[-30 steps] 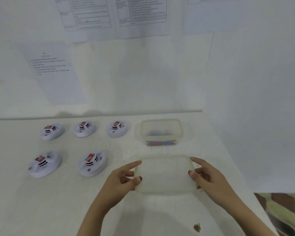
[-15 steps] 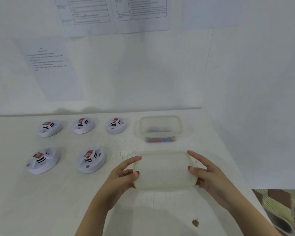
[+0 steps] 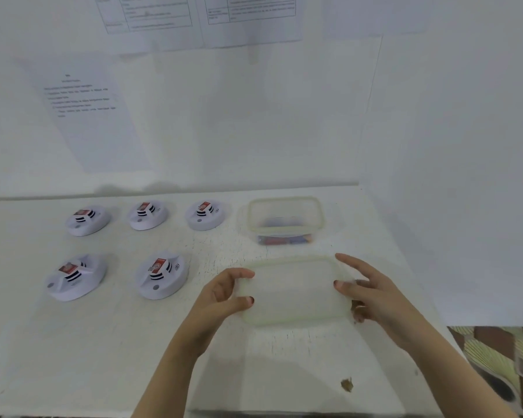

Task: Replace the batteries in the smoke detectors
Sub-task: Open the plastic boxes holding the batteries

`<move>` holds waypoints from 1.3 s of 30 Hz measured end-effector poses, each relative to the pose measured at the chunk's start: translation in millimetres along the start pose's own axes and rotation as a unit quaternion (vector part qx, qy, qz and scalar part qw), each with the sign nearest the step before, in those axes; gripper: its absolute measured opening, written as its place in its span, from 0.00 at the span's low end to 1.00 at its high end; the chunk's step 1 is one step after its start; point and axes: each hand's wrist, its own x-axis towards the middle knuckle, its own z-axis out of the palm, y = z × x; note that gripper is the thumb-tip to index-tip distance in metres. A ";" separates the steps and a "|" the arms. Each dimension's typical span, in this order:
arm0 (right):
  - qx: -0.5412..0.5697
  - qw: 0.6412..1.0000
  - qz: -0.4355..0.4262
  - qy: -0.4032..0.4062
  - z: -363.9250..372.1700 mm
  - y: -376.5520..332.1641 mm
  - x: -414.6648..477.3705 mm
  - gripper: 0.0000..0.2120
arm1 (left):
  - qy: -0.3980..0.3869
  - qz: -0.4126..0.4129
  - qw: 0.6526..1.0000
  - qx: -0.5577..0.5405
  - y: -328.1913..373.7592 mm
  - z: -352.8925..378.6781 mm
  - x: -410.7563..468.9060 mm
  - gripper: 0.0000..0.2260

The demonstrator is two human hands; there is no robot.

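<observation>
battery box lid [image 3: 293,292] pinched by hands [image 3: 224,292] [image 3: 375,300]

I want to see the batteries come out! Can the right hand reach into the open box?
Probably yes. The box stands open just beyond the right hand, nothing between them, but that hand grips the lid and must let go first.

Five round white smoke detectors with red labels are laid out on the tabletop [image 3: 103,342]: three in the far row [image 3: 86,220] [image 3: 147,215] [image 3: 206,215] and two in the near row [image 3: 74,277] [image 3: 162,274]. To the right of the far row, an open clear plastic container [image 3: 284,201] is set, with batteries [image 3: 284,239] lying at its bottom. Its translucent lid [image 3: 293,291] is held nearer, pinched at its short ends by the left hand [image 3: 221,297] and the right hand [image 3: 372,297].
</observation>
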 end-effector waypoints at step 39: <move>0.182 0.972 0.017 -0.144 2.6 16.8 13.4 0.29 | -0.137 -0.105 0.983 -0.067 5.5 23.7 11.2 0.25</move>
